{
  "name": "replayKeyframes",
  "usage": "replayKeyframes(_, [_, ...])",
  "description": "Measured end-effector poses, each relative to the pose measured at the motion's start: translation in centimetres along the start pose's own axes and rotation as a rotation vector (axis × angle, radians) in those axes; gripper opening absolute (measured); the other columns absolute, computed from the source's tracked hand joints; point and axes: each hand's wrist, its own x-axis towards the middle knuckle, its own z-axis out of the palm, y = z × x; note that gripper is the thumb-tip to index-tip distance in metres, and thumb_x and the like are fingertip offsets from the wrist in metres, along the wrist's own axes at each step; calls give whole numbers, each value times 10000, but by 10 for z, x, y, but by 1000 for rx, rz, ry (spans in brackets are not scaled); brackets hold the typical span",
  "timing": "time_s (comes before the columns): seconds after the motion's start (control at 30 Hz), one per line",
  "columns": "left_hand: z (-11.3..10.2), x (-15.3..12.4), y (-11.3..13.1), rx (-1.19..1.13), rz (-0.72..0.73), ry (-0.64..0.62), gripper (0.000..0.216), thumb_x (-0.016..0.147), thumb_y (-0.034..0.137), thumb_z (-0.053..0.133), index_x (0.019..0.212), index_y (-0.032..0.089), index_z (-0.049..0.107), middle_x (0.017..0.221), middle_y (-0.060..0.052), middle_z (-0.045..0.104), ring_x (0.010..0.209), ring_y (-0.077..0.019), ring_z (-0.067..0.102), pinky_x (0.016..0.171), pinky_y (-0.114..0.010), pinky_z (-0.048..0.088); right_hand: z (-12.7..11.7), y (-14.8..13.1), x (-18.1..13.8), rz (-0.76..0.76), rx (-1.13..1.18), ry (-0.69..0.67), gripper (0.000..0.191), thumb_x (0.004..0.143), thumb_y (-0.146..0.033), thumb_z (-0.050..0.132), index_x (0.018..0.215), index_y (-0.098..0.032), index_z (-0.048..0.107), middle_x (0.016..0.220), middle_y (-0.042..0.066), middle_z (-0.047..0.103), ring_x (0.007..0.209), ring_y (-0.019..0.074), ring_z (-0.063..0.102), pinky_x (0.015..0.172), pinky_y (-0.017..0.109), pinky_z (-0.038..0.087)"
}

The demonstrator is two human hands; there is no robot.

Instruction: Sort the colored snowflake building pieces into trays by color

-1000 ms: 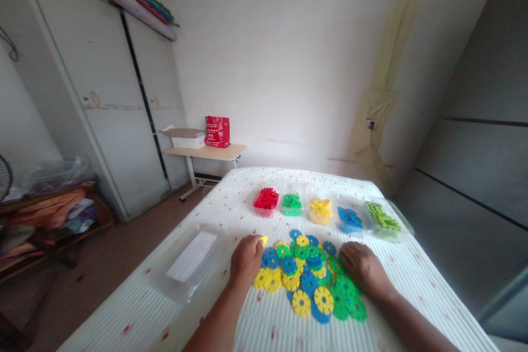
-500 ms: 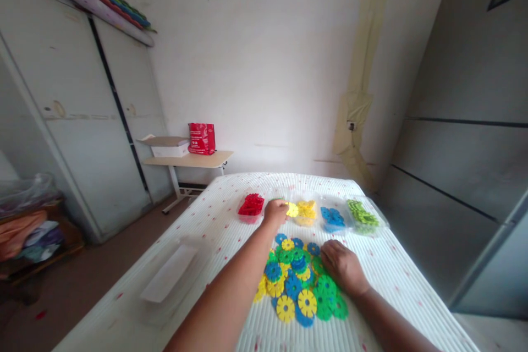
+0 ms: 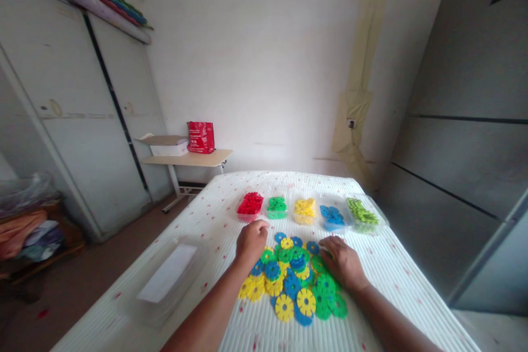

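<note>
A heap of flat toothed plastic discs point(image 3: 295, 286) in yellow, blue and green lies on the white ribbed table cover point(image 3: 231, 203). My left hand point(image 3: 251, 242) hovers at the heap's far left edge, fingers curled downward, nothing visible in it. Over the heap's right side rests my right hand point(image 3: 341, 261), palm down on green discs, fingers bent. Beyond the heap stands a row of clear tubs: red point(image 3: 249, 204), green point(image 3: 277, 207), yellow point(image 3: 304, 210), blue point(image 3: 331, 216) and light green point(image 3: 361, 213).
A clear lidded box point(image 3: 165, 280) lies at the table's left. A small side table point(image 3: 187, 159) with a red bag point(image 3: 201, 137) stands by the far wall. Pale wardrobes point(image 3: 82, 121) rise at left, a grey cabinet point(image 3: 466, 137) at right.
My left hand reached out with a yellow disc to the yellow tub, then came back empty to the heap's left edge. The right hand barely shifted.
</note>
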Motion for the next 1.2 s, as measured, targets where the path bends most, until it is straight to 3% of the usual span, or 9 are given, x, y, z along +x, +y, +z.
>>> replayKeyframes(0.13, [-24,-24,-48,186,-59,46,251,780,116,466,896,193,675,966,-46,704,912,-158,618,818,-238,412,-1,-7,10,23,-17,-65,316,844,-363,482,1080,-197,611,1046,90,654,973,234,564,840,346,435])
replayKeyframes(0.3, [-24,-31,-80,175,-134,74,250,809,134,445,921,178,664,957,-44,705,901,-140,623,793,-210,425,-3,-16,31,105,-77,-285,397,777,-380,553,1126,-197,600,1080,92,636,1011,240,564,812,319,432])
replayKeyframes(0.5, [-20,-31,-79,190,-116,78,241,795,115,459,898,177,667,979,-43,697,924,-147,611,827,-225,412,-5,-19,50,107,-146,-407,275,753,-296,552,985,-202,668,955,71,669,856,190,624,720,253,429])
replayKeyframes(0.73, [-20,-34,-78,182,-96,90,236,798,109,456,895,167,663,971,-50,692,917,-145,607,824,-229,411,-6,-36,61,65,-270,-440,264,706,-224,559,928,-147,679,925,146,674,858,273,631,703,323,438])
replayKeyframes(0.87, [-21,-34,-75,175,-115,90,237,792,108,464,888,178,669,957,-44,694,897,-139,611,799,-225,412,-4,-42,68,20,-283,-424,306,723,-205,526,989,-124,652,962,169,653,893,286,616,721,340,440])
replayKeyframes(1.0, [-22,-35,-72,167,-124,88,242,785,99,468,887,182,671,954,-43,694,887,-135,610,793,-225,411,2,-46,75,-53,-213,-448,361,730,-216,542,1081,-182,619,1042,101,646,967,226,594,804,286,426])
replayKeyframes(1.2, [-23,-37,-72,141,-111,88,234,788,93,466,882,177,664,952,-40,692,894,-129,608,801,-217,406,12,-49,82,-61,-163,-507,424,650,-240,630,1071,-194,635,1032,82,653,967,223,593,804,270,435])
